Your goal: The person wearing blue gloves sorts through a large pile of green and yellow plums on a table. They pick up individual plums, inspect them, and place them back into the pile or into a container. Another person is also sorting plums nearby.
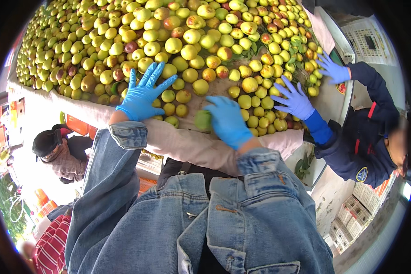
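Observation:
A broad heap of yellow-green and reddish jujubes (152,49) covers the sorting table before me. My left hand (142,94), in a blue glove, lies palm down with spread fingers over the fruit at the near edge. To its right, my right hand (227,120), also gloved in blue, is blurred above a bare patch of the table (219,87). A blurred green fruit (203,120) is at the thumb side of that hand; whether it is gripped or only touched is unclear. A pale cloth (188,145) drapes over the table's near edge.
At right, a co-worker in dark clothing has purple-gloved hands (296,101) on the fruit. Green leaves (296,44) lie among the jujubes. White plastic crates (368,41) stand beyond the table's metal rim (349,92). Other people are at left, near an orange crate (77,125).

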